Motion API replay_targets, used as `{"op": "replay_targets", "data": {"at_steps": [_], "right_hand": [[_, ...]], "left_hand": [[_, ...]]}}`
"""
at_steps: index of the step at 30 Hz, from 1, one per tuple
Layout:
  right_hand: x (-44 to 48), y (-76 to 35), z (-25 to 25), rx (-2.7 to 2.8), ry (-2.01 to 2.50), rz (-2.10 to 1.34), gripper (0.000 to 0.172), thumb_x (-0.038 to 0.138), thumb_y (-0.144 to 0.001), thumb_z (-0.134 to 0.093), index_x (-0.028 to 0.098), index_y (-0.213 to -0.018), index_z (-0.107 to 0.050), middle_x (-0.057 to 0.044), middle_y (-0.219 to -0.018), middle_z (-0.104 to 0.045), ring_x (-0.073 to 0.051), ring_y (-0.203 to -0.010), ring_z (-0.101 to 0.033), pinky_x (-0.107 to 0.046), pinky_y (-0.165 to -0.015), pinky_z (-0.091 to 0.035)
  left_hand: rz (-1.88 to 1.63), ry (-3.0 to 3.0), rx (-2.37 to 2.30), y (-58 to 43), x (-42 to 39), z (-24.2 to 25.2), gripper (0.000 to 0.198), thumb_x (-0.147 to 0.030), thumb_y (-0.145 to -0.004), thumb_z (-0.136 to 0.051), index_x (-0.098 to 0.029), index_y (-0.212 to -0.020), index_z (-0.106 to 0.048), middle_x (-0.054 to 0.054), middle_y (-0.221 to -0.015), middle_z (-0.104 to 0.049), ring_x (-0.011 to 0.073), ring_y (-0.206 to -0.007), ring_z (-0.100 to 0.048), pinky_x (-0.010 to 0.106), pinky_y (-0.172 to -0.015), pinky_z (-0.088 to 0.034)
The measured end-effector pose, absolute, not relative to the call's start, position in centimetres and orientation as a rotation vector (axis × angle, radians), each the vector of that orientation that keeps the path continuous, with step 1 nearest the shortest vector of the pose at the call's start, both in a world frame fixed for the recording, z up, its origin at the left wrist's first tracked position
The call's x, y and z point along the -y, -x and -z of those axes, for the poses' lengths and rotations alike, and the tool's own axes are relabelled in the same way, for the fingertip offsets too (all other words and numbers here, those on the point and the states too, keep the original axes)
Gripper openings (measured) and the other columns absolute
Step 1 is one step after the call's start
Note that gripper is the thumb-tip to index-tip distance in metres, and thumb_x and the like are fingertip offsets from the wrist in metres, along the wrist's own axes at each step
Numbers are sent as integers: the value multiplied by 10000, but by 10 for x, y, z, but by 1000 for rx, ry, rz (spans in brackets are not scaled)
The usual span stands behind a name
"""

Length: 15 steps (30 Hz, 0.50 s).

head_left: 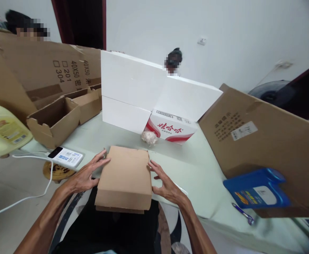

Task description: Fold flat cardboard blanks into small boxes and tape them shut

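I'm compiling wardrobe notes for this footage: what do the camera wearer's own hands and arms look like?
The left hand and right hand are both ungloved, with slender fingers; I can make out no ring, watch or bracelet. The forearms are bare as far as they show, with no sleeves in view. Black clothing shows below, between the arms.

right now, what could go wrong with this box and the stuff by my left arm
The cardboard box's near end appears to overhang the table edge, so it might tip if the left hand and right hand leave it. The white cable hangs near the left forearm; a snag could drag the white power bank off.
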State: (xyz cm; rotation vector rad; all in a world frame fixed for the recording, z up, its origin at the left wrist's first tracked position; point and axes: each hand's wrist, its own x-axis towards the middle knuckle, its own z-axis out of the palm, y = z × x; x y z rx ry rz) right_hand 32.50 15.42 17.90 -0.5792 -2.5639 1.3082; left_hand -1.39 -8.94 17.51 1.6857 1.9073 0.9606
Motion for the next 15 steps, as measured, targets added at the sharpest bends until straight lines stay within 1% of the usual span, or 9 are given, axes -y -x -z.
{"op": "replay_targets", "data": {"at_steps": [2, 4, 6, 8, 10, 12, 14, 15], "right_hand": [[-148, -336, -175, 2586, 584, -1315, 1073, 205, -830, -796, 475, -1731, -280, -69, -1854, -187, -331, -1627, -394, -488, -1154, -537], [-138, -347, -172, 2630, 600, -1282, 1136, 231, -827, -827, 478, -1748, -209, -66, -1863, -155, -341, -1671, -315, -509, -1189, -519], [-127, -357, -172, 2680, 641, -1184, 1184, 233, -829, -841, 479, -1758, -150, -52, -1869, -121, -344, -1708, -217, -551, -1257, -457], [-114, -363, -170, 2707, 674, -1042, 1195, 233, -838, -855, 478, -1761, -136, -36, -1872, -84, -352, -1721, -152, -590, -1317, -371], [-103, -365, -166, 2711, 629, -937, 1153, 269, -856, -874, 477, -1757, -184, -24, -1873, -56, -366, -1721, -135, -605, -1343, -324], [-96, -363, -162, 2688, 550, -891, 1046, 341, -888, -873, 479, -1738, -278, -23, -1872, -66, -383, -1711, -178, -608, -1339, -337], [-95, -359, -160, 2628, 504, -886, 891, 403, -944, -818, 474, -1709, -368, -33, -1865, -134, -390, -1689, -260, -612, -1321, -374], [-97, -357, -161, 2583, 506, -887, 820, 434, -966, -788, 468, -1692, -411, -40, -1852, -196, -391, -1676, -299, -620, -1317, -378]], "left_hand": [[-977, -1674, -1910, 10, 90, -175, 767, -203, -913, -692, -327, -1650, -522, 114, -1846, -223, 396, -1679, -294, 569, -1248, -487], [-969, -1674, -1915, 6, 90, -175, 798, -154, -890, -660, -300, -1661, -511, 123, -1844, -228, 395, -1677, -301, 546, -1229, -514], [-948, -1683, -1917, 3, 89, -176, 833, -107, -870, -616, -272, -1676, -489, 129, -1840, -237, 394, -1671, -313, 509, -1198, -552], [-922, -1699, -1918, 1, 88, -177, 860, -80, -856, -590, -265, -1687, -469, 128, -1838, -247, 388, -1665, -331, 482, -1184, -566], [-905, -1707, -1915, 1, 87, -177, 872, -74, -853, -583, -271, -1693, -458, 125, -1837, -251, 385, -1665, -332, 473, -1179, -569], [-895, -1692, -1907, 1, 86, -177, 870, -96, -864, -591, -275, -1702, -440, 124, -1840, -244, 388, -1674, -307, 477, -1174, -573], [-895, -1658, -1891, 3, 87, -179, 834, -159, -895, -621, -273, -1701, -439, 129, -1835, -260, 392, -1675, -305, 486, -1169, -576], [-902, -1640, -1875, 4, 87, -180, 806, -202, -916, -634, -276, -1696, -446, 131, -1829, -279, 391, -1669, -325, 486, -1164, -580]]}}
